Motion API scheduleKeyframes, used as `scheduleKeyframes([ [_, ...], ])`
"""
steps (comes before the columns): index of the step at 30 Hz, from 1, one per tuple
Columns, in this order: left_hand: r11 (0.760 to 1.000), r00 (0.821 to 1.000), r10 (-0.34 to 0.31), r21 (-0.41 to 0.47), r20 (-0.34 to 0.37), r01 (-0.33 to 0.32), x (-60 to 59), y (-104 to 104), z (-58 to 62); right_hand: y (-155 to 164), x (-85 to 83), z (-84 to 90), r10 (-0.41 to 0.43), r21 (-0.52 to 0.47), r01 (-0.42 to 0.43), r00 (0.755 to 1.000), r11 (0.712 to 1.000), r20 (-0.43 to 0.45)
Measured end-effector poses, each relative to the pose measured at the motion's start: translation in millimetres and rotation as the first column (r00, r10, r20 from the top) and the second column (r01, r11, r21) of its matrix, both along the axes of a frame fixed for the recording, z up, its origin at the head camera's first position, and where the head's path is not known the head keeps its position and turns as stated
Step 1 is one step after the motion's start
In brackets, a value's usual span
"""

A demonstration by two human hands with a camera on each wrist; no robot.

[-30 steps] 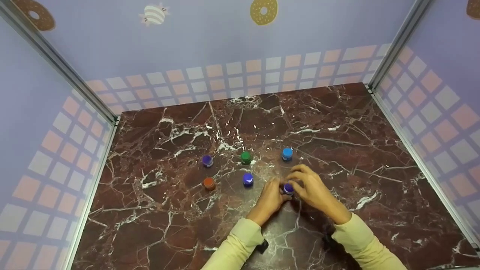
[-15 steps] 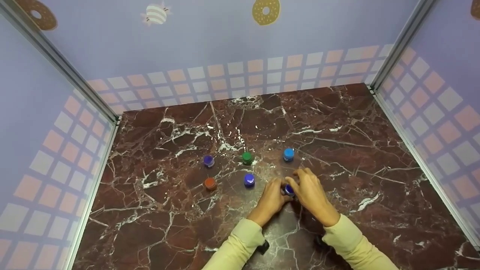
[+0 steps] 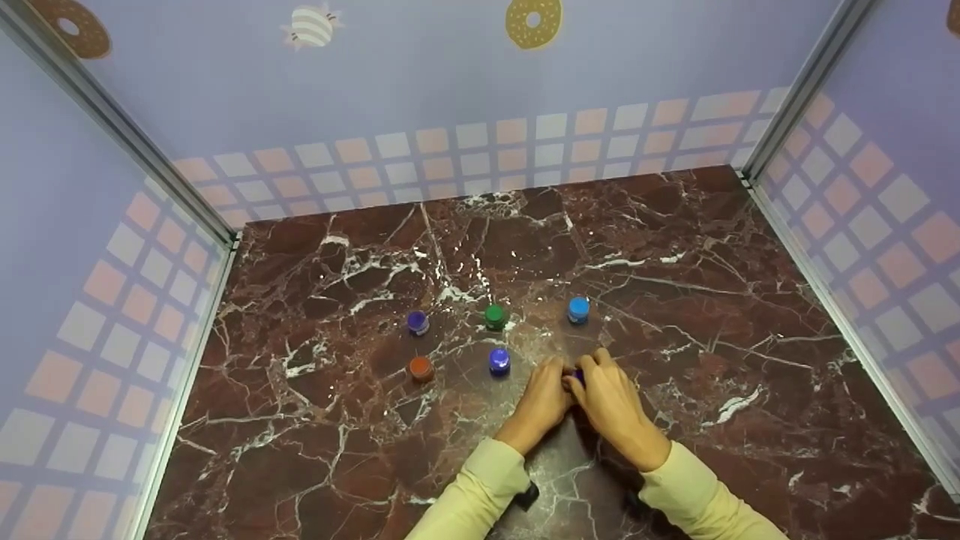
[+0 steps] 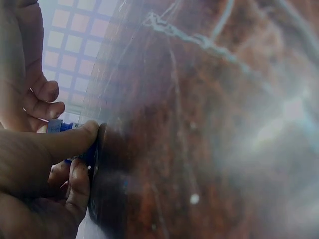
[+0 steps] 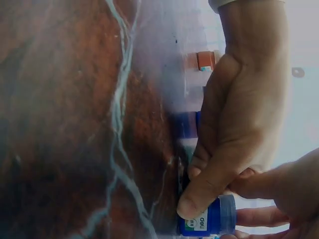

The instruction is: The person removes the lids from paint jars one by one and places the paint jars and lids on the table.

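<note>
In the head view, my left hand (image 3: 544,397) grips a small blue paint jar (image 5: 213,216) at its base, low over the marbled table. The right wrist view shows the left thumb pressed beside the jar's "deli" label. My right hand (image 3: 611,397) comes from the other side, its thumb and fingers around the jar's lid (image 5: 228,214). From above, the two hands cover most of the jar, and only a sliver of dark blue shows. The left wrist view has the jar tucked between the left thumb and fingers, with curled right fingers (image 4: 47,94) beside the lid.
Ahead and to the left stand several other jars: purple (image 3: 417,322), green (image 3: 494,316), light blue (image 3: 578,309), orange (image 3: 421,367) and blue (image 3: 499,361). Patterned panels (image 3: 450,90) enclose the marbled tabletop (image 3: 337,450) at the back and sides.
My right hand has turned and moved left, its fingers closing over the jar's top, which showed more before. The left hand stays on the jar. The other jars stand where they were.
</note>
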State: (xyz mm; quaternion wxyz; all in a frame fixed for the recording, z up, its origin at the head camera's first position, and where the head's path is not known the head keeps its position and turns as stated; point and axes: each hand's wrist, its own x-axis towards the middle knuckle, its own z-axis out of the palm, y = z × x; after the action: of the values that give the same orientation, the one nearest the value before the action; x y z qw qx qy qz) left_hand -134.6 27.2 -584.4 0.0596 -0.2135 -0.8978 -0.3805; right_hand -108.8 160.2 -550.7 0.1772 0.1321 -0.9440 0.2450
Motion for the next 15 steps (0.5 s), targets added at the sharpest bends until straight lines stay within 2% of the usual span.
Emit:
scheduleKeyframes([
  [4, 1.0, 1.0, 0.01, -0.004, 0.023, -0.01, 1.2, 1, 1.1, 1, 0.0, 0.9, 0.045, 0.019, -0.045, 0.999, 0.999, -0.01],
  [8, 1.0, 0.998, 0.016, -0.006, 0.06, -0.016, 0.9, 1, 2.0, 5, -2.7, 2.6, 0.129, 0.059, -0.128, 0.991, 0.99, -0.019],
  [15, 1.0, 0.997, 0.02, 0.007, 0.08, -0.021, 0.3, 1, 0.9, 18, -11.3, 3.9, 0.295, 0.103, -0.293, 0.956, 0.95, 0.001],
])
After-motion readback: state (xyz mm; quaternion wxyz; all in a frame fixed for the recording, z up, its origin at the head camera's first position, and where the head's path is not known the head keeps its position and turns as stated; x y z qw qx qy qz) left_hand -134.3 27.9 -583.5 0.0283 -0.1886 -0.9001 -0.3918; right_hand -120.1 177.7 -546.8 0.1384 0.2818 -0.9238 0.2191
